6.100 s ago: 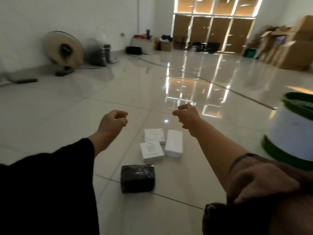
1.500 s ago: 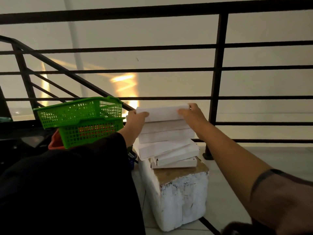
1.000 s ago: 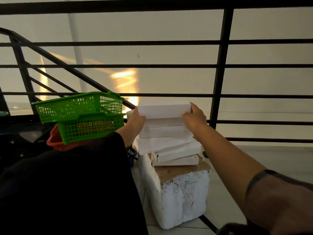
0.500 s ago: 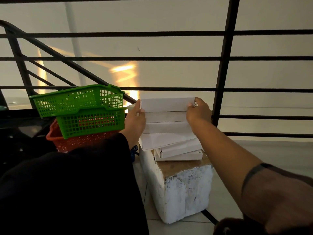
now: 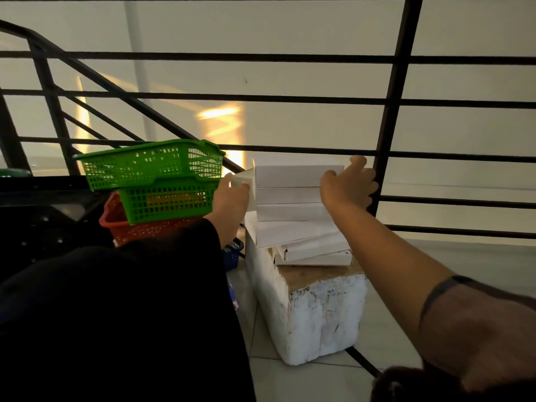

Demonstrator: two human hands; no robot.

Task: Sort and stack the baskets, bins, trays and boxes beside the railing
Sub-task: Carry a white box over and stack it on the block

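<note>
My black left sleeve [image 5: 121, 314] fills the near corner, and my bare right forearm [image 5: 406, 256] reaches in from the other side. Below and between my hands stands a worn white foam box [image 5: 316, 314] on the tiled floor [image 5: 290, 381]. On its top sits a pile of flat white boxes [image 5: 293, 227], the lower ones skewed, the upper three squared up. My left hand [image 5: 232, 201] rests against the pile's left end, fingers [image 5: 240, 185] lightly curled on the corner of the top box [image 5: 295, 175]; I cannot tell whether they grip it or only touch. My right hand [image 5: 348, 184] is at the right end of the same box, spread open, thumb up and fingertips past the edge, holding nothing. Just left of my left hand, two green baskets [image 5: 150, 175] sit nested on a red basket [image 5: 139, 227], the top one tilted. A small blue basket [image 5: 233, 253] peeks out under my left wrist. Beyond my fingertips runs the black railing [image 5: 388, 134], its post right behind my right hand, with a pale wall [image 5: 261, 30] past it.
</note>
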